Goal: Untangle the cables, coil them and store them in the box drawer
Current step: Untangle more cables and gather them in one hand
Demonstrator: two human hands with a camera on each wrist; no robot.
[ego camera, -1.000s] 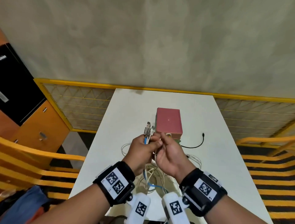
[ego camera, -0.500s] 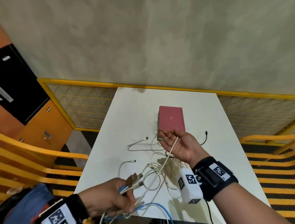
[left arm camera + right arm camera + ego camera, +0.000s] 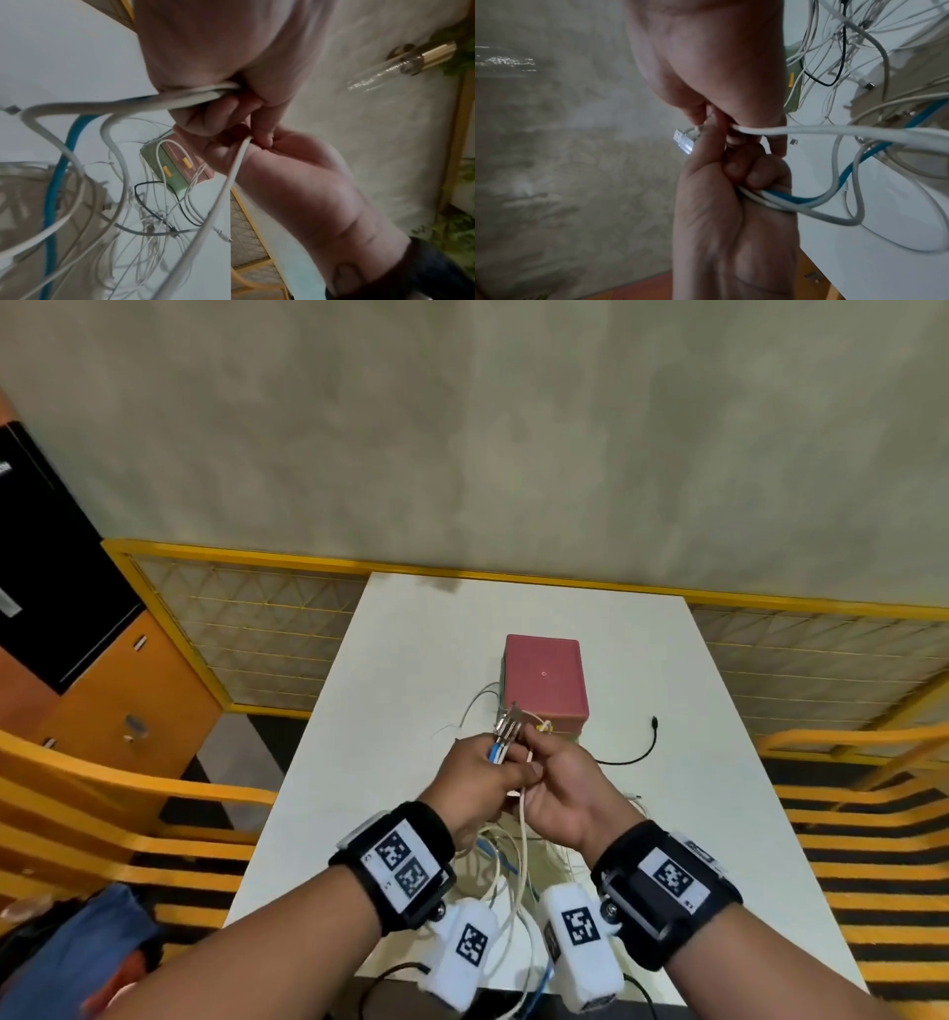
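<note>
In the head view my two hands meet above the white table [image 3: 390, 711], just in front of the red-topped box [image 3: 543, 675]. My left hand [image 3: 506, 755] grips a bundle of cable ends [image 3: 508, 729], blue and white, with the plugs sticking out upward. My right hand [image 3: 529, 762] pinches one white cable [image 3: 523, 806] that hangs down between the hands. Loose tangled cables [image 3: 500, 865] lie on the table under my wrists. In the right wrist view the blue cable [image 3: 788, 199] leaves my left fist. The box's drawer front [image 3: 177, 162] shows yellow tabs.
A black cable [image 3: 637, 752] curves on the table right of the box. Yellow mesh railing [image 3: 267, 629] surrounds the table's far side. An orange cabinet [image 3: 123, 701] stands at the left. Yellow slatted benches [image 3: 862, 839] flank both sides.
My left hand has come up from the near left with the cable ends and met the right hand. The right hand, earlier open palm-up, now pinches the white cable.
</note>
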